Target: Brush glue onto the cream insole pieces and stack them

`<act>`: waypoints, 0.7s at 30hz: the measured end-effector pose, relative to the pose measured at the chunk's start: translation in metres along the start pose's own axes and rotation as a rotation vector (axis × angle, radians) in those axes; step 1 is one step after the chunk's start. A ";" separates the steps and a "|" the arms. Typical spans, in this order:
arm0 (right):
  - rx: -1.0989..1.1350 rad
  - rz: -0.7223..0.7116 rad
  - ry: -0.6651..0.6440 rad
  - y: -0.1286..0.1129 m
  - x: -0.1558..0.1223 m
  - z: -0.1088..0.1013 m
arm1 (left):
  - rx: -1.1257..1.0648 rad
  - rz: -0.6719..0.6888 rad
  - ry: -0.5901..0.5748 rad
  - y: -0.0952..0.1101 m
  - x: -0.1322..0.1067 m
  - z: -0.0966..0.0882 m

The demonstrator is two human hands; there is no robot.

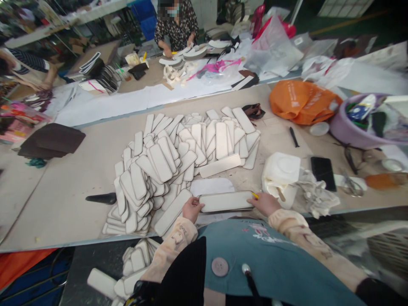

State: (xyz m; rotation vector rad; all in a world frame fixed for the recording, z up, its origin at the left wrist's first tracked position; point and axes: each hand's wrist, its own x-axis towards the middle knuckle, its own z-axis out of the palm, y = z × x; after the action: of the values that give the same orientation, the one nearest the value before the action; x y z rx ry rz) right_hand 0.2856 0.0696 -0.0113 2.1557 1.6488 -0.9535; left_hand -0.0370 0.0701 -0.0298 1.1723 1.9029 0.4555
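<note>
Low in front of my body is a long pale strip with rounded ends and a dark edge (226,201). My left hand (192,209) pinches its left end between thumb and fingers. At its right end, my right hand (265,204) is closed around a thin yellow stick-like tool (255,195), whose kind I cannot make out. The right fingers also touch the strip. Under and behind it lie white sheets (212,186). A large heap of similar pale pieces (159,161) spreads beyond and to the left, with one long piece (172,212) close to my left hand.
A white plastic container (282,170), crumpled cloth (318,197) and a black phone (323,173) sit to the right. Farther back are an orange bag (302,102) and a purple basin (360,131). A dark pointed tool (101,198) lies left. Co-workers (177,29) work across the table.
</note>
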 end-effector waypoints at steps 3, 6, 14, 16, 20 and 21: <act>0.006 0.001 -0.007 0.000 -0.001 -0.001 | 0.024 0.046 -0.010 0.003 -0.002 -0.001; 0.017 0.011 -0.010 -0.002 -0.002 -0.002 | 0.050 0.086 -0.018 0.004 -0.002 -0.001; 0.039 0.014 -0.013 -0.003 -0.004 -0.003 | 0.150 0.124 0.001 0.004 -0.002 0.001; 0.041 0.015 -0.015 -0.002 -0.003 -0.002 | 0.173 0.122 0.008 0.006 -0.003 0.001; 0.052 0.004 -0.001 0.001 -0.004 -0.002 | 0.201 0.117 0.023 0.009 -0.004 0.000; 0.055 -0.002 0.008 0.001 -0.005 -0.002 | 0.203 0.114 0.028 0.010 -0.004 -0.001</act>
State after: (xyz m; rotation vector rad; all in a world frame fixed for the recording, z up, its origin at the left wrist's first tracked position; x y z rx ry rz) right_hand 0.2866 0.0671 -0.0066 2.1962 1.6477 -1.0041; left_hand -0.0310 0.0712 -0.0209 1.4189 1.9479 0.3473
